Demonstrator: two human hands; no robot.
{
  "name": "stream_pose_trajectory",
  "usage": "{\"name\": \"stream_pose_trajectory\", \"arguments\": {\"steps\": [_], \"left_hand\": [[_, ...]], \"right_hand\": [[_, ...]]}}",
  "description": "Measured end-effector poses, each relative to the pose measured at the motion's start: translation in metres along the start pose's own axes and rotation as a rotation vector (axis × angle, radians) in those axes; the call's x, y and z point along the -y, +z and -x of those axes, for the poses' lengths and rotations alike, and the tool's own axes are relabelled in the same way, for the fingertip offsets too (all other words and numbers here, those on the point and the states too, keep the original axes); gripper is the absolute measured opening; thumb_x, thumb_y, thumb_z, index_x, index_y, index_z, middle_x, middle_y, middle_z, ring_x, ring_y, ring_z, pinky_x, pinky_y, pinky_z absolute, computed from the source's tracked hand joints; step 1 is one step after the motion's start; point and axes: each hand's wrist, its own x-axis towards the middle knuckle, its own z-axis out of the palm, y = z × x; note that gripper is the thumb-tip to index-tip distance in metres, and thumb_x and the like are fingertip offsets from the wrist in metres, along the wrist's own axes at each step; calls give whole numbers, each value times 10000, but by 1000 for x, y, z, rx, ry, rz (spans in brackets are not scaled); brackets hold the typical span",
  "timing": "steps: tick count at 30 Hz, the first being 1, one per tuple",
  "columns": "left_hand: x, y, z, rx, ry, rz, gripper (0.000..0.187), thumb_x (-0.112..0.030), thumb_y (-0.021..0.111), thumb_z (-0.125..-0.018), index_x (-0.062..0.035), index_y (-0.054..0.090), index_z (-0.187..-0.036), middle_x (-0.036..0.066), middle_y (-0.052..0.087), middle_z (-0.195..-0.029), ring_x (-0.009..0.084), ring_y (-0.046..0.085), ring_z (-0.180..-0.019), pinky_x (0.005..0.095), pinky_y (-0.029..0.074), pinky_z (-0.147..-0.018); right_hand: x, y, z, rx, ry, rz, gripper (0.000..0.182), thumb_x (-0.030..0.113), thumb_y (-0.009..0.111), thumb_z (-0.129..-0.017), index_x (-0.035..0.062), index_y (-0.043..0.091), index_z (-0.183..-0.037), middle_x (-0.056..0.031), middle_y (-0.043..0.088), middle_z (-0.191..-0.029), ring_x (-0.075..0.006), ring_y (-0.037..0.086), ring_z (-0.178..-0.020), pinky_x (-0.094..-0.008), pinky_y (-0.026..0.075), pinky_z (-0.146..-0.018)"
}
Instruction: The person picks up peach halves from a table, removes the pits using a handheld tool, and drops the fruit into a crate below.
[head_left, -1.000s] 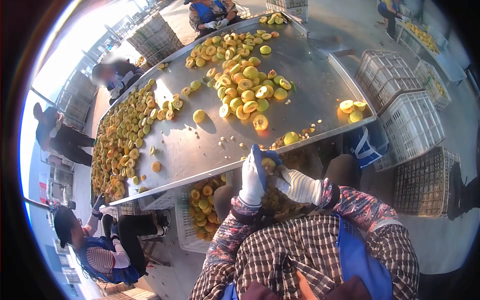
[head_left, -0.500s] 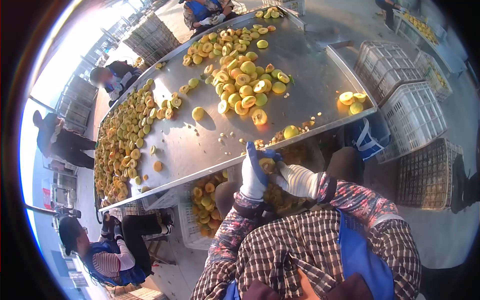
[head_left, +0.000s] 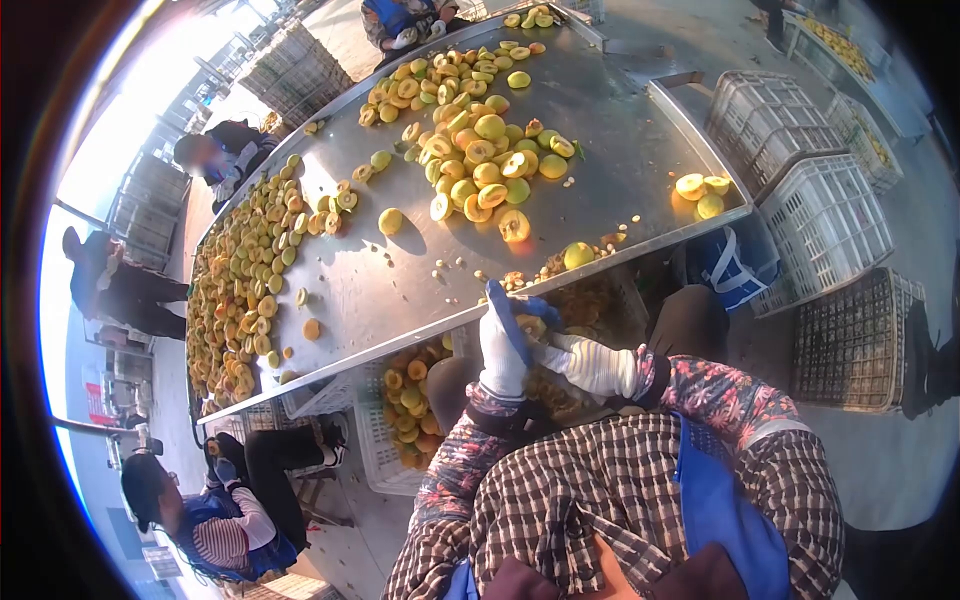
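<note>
My left hand point(head_left: 507, 345), in a white glove with blue-coated fingers, is curled around a yellow peach point(head_left: 538, 326), which is mostly covered by the fingers. My right hand point(head_left: 590, 364), in a striped whitish glove, meets it from the right with its fingers closed. What those fingers grip is hidden. Both hands are just off the near edge of the metal table point(head_left: 365, 335), above my lap. Beyond them lies a heap of whole and cut peaches point(head_left: 480, 165), with a whole peach point(head_left: 578, 256) and pale pits nearest the edge.
More peach halves point(head_left: 235, 300) cover the table's left side. Under the edge stands a crate of peaches point(head_left: 410, 410). Stacked crates point(head_left: 825, 220) and a blue bag point(head_left: 738, 270) are at the right. Co-workers sit around, one person point(head_left: 215, 520) at lower left.
The whole view has shifted slightly. My right fingers have pressed in closer to my left hand, and less of the peach shows. The co-worker at lower left has moved their hands.
</note>
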Motion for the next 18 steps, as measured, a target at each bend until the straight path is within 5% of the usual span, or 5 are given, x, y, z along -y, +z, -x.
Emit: {"name": "stream_pose_trajectory", "arguments": {"steps": [2, 5, 12, 15, 18], "left_hand": [[0, 0, -1, -16, 19, -26, 638, -578, 434, -1000, -5, 599, -774, 174, 651, -740, 289, 650, -685, 400, 549, -691], [-9, 4, -1, 60, -3, 73, 632, -567, 431, -1005, -9, 594, -757, 181, 645, -732, 301, 645, -672, 403, 550, -679], [-13, 11, -1, 254, -17, 164, 608, -533, 394, -1030, -8, 595, -799, 156, 638, -746, 270, 639, -684, 379, 536, -709], [-10, 14, -1, 51, -129, 150, 607, -522, 410, -1031, -1, 620, -798, 128, 635, -726, 243, 625, -664, 358, 526, -693], [3, -15, -15, -71, 53, -329, 562, -454, 460, -1036, 20, 678, -826, 84, 663, -731, 175, 589, -633, 330, 473, -633]], "right_hand": [[59, -20, -10, 242, 921, -484, 358, 475, 557, -988, 122, 591, -1033, 4, 562, -645, -145, 513, -477, -296, 404, -434], [52, -26, -7, 256, 1029, -805, 386, 563, 543, -965, 180, 591, -968, 45, 445, -590, -65, 396, -417, -218, 287, -380], [43, -34, 1, 295, 1031, -1153, 422, 530, 484, -1002, 114, 551, -977, 46, 390, -559, -45, 345, -380, -206, 280, -347], [37, -35, 7, 296, 1032, -1138, 435, 549, 483, -997, 119, 543, -974, 49, 393, -567, -52, 347, -384, -217, 290, -353], [37, -41, 16, 279, 1006, -902, 430, 538, 473, -1005, 116, 541, -962, 41, 422, -565, -68, 379, -371, -224, 306, -346]]}}
